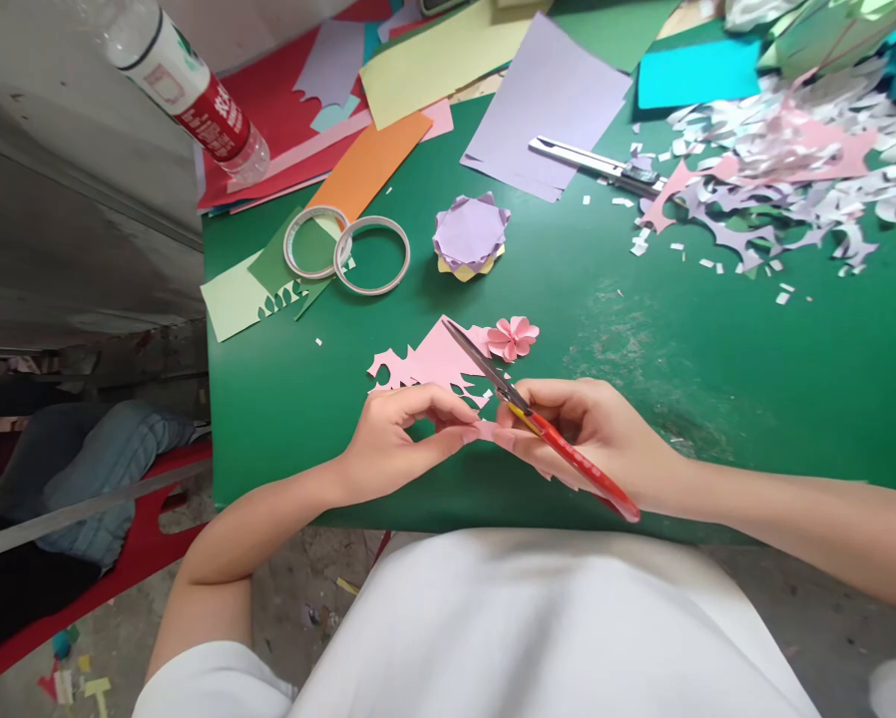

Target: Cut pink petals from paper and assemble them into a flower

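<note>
Between my two hands is a small piece of pink paper (pixel 485 429), pinched at its left end by the thumb and fingers of my left hand (pixel 403 439). My right hand (pixel 598 434) pinches the other end and also carries red-handled scissors (pixel 568 454), whose blades point up and left. Just beyond the fingers lies a cut-up pink paper sheet (pixel 433 359) with ragged edges. At its right end rests a pink paper flower (pixel 513 339). Farther back stands a layered paper piece (pixel 470 234), purple on top and yellow below.
Two tape rolls (pixel 373 256) lie left of centre near green paper. A utility knife (pixel 590 165) rests partly on purple sheets (pixel 545 100). White and pink scraps (pixel 777 170) heap at the right back. A plastic bottle (pixel 201 100) is at the left back, beside the red paper.
</note>
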Available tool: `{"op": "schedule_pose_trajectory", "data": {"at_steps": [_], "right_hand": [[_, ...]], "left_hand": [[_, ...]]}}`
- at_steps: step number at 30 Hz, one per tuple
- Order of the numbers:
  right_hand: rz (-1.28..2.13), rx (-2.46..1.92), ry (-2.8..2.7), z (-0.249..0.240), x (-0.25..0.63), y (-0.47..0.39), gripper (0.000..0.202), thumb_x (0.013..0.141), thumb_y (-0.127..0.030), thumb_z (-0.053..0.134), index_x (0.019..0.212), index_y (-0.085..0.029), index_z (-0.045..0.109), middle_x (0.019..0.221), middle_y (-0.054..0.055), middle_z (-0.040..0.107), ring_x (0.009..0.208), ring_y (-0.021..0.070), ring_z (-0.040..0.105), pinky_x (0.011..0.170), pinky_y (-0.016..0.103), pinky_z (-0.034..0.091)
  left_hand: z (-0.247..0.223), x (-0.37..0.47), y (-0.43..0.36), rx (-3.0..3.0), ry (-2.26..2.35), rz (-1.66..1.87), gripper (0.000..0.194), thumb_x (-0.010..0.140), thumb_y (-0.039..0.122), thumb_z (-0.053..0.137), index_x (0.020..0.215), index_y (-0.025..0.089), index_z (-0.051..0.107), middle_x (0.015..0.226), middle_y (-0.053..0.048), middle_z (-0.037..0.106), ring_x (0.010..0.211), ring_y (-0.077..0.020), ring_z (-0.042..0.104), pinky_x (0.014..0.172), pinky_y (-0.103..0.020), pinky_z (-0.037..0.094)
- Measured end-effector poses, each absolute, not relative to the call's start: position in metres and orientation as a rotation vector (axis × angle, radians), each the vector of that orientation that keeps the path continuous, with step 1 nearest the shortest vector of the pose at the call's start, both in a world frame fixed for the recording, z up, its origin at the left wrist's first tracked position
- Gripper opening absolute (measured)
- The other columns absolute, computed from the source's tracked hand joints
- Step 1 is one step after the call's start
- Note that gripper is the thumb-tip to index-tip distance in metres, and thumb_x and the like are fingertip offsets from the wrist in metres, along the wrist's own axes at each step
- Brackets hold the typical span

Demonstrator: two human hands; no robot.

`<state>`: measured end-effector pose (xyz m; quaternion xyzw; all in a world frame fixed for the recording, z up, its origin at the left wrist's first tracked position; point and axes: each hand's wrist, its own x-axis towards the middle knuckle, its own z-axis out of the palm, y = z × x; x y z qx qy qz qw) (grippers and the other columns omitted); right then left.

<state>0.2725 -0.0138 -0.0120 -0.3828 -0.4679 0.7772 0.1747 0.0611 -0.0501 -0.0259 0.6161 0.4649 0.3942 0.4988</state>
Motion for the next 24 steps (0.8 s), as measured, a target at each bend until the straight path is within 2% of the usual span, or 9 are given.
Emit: {"op": "schedule_pose_trajectory", "data": {"at_steps": [3,8,12,17,24], "right_hand": [[2.188,-1.078,-1.332,-0.0115,0.2723,-0.0118,0.037,0.076,-0.041,0.083,0.072,-0.018,0.055,0.05,-0.009,0.048,0.039,0.0041,0.039,0.034,0.019,0.029],[2.173,-1.063,-1.354,-0.0119,0.2717,-0.0121,0.04,0.079,-0.048,0.079,0.072,-0.019,0.053,0.05,-0.009,0.043,0.04,0.004,0.035,0.036,0.02,0.027],[2.164,-1.087,-1.38,-0.0125,0.2725,-0.0137,0.041,0.079,-0.049,0.079,0.071,-0.019,0.051,0.05,-0.009,0.042,0.041,0.0042,0.035,0.037,0.02,0.026],[2.15,-1.133,-1.357,-0.0134,0.2731,-0.0145,0.044,0.076,-0.052,0.082,0.074,-0.019,0.053,0.051,-0.008,0.042,0.043,0.0049,0.036,0.038,0.021,0.027],[2.165,-1.101,-1.408,-0.0156,0.2729,-0.0159,0.048,0.08,-0.058,0.076,0.071,-0.019,0.049,0.05,-0.009,0.039,0.043,0.0041,0.032,0.039,0.022,0.024]], "left_hand": [[-0.0255,0.0607,-0.0499,1.41,1.132,0.986,0.012,0.088,0.029,0.076,0.087,0.018,0.072,0.081,-0.003,0.076,0.071,-0.0123,0.072,0.066,-0.022,0.062],[-0.0274,0.0597,-0.0502,1.333,1.141,0.963,0.017,0.088,0.035,0.076,0.089,0.018,0.072,0.085,-0.003,0.077,0.076,-0.0132,0.074,0.07,-0.023,0.064],[-0.0293,0.0604,-0.0512,1.352,1.097,0.983,0.013,0.086,0.026,0.078,0.096,0.018,0.074,0.09,-0.003,0.078,0.077,-0.012,0.075,0.071,-0.02,0.064],[-0.0309,0.0625,-0.0519,1.388,1.008,1.035,0.024,0.084,0.011,0.076,0.107,0.02,0.074,0.095,-0.002,0.079,0.081,-0.0106,0.076,0.077,-0.017,0.064],[-0.032,0.0626,-0.0509,1.374,1.015,1.054,0.016,0.088,0.015,0.074,0.103,0.02,0.076,0.092,-0.004,0.079,0.081,-0.0126,0.076,0.071,-0.019,0.062]]}}
